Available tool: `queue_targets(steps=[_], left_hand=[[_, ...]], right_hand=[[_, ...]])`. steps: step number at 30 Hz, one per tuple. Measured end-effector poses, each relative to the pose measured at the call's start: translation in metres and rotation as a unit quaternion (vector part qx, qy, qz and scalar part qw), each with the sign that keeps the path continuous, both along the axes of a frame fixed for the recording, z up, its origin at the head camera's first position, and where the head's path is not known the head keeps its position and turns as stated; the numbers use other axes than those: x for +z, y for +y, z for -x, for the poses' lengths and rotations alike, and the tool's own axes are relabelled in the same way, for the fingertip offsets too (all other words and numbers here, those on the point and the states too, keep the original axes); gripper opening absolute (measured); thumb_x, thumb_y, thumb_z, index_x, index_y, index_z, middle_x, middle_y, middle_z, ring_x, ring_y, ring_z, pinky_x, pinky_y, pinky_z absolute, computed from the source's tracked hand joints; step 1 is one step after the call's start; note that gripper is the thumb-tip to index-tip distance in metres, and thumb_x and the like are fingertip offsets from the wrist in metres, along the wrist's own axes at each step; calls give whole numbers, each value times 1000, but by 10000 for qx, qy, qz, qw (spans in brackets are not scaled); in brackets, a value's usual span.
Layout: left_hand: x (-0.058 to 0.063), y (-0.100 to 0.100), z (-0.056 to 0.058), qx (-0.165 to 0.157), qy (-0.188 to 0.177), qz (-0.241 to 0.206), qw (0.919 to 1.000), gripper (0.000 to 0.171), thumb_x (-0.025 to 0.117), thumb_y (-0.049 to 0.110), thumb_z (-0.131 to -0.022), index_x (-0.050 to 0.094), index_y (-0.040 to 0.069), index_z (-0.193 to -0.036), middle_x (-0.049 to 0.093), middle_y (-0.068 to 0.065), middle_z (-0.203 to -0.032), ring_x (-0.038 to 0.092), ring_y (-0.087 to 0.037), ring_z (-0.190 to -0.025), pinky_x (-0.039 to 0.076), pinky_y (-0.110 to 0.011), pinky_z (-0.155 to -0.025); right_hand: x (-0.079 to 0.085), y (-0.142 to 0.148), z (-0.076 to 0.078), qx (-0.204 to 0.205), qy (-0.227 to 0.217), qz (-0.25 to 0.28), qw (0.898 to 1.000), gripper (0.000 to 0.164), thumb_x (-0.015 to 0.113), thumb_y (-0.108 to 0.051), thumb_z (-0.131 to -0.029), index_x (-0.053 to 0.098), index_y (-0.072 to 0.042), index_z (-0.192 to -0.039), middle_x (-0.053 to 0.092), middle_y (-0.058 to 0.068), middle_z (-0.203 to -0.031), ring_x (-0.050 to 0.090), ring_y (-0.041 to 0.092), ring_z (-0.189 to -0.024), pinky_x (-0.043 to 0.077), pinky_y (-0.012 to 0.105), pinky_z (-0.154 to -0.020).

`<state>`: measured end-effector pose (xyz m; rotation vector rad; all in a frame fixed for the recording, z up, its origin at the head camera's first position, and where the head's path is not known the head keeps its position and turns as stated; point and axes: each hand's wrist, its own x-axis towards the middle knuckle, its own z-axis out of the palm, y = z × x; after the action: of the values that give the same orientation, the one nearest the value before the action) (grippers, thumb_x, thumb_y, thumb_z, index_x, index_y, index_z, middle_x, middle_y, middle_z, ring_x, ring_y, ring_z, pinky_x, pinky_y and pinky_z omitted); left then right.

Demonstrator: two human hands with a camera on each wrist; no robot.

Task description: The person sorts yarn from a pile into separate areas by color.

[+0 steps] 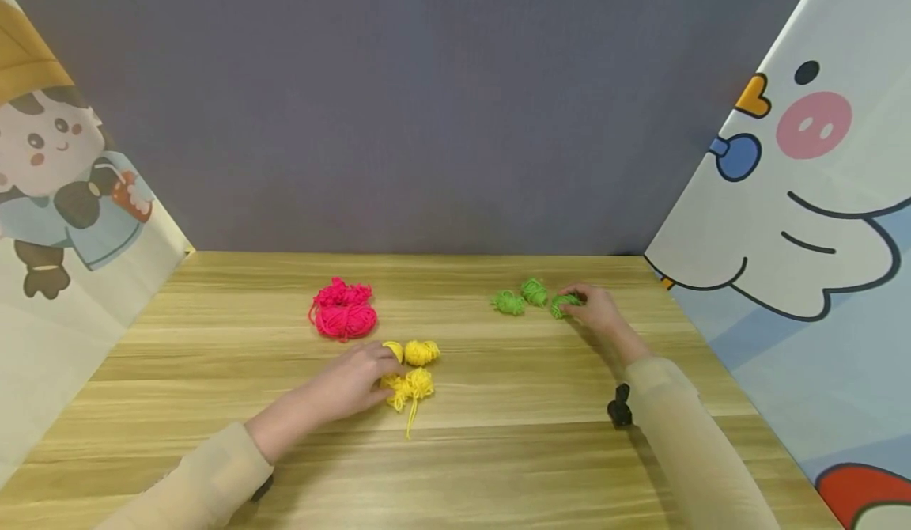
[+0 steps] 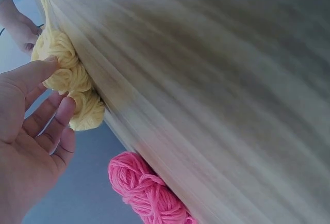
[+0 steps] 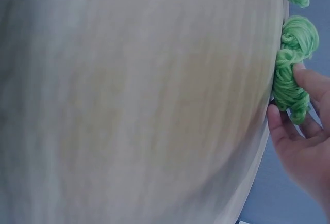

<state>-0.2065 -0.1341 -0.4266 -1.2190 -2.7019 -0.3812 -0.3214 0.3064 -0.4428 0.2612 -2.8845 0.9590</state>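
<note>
Several small yellow yarn balls (image 1: 421, 353) lie close together near the middle of the table. My left hand (image 1: 356, 380) reaches them from the left and pinches one yellow yarn ball (image 2: 56, 48) between thumb and bent fingers; part of it is hidden by the hand. At the back right, my right hand (image 1: 596, 308) grips a green yarn ball (image 3: 290, 84), thumb on one side and fingers on the other. Beside it on the table are two more green yarn balls, one nearer (image 1: 534, 292) and one farther left (image 1: 508, 302).
Pink yarn balls (image 1: 345, 318) lie together at the back left of the wood-grain table (image 1: 498, 467). A grey panel (image 1: 427, 119) stands along the back edge. Printed cartoon panels flank the left (image 1: 64, 198) and right (image 1: 818, 237) sides.
</note>
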Motion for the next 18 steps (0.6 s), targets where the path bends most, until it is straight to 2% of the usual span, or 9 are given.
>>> queue_targets(steps=[7, 18], left_hand=[[0, -3, 3, -5, 156, 27, 9999, 31, 80, 20, -74, 72, 18, -103, 66, 7, -96, 58, -10, -90, 49, -36, -84], [1, -5, 4, 28, 110, -17, 9999, 28, 79, 18, -74, 72, 17, -101, 66, 5, -97, 59, -12, -93, 49, -38, -85]], right_hand=[[0, 0, 0, 14, 57, -12, 10000, 29, 68, -11, -86, 64, 0, -112, 61, 24, -119, 54, 42, -109, 43, 53, -94], [1, 2, 0, -43, -25, -37, 10000, 28, 69, -12, -85, 65, -1, -110, 62, 24, -116, 56, 41, -103, 47, 51, -88]])
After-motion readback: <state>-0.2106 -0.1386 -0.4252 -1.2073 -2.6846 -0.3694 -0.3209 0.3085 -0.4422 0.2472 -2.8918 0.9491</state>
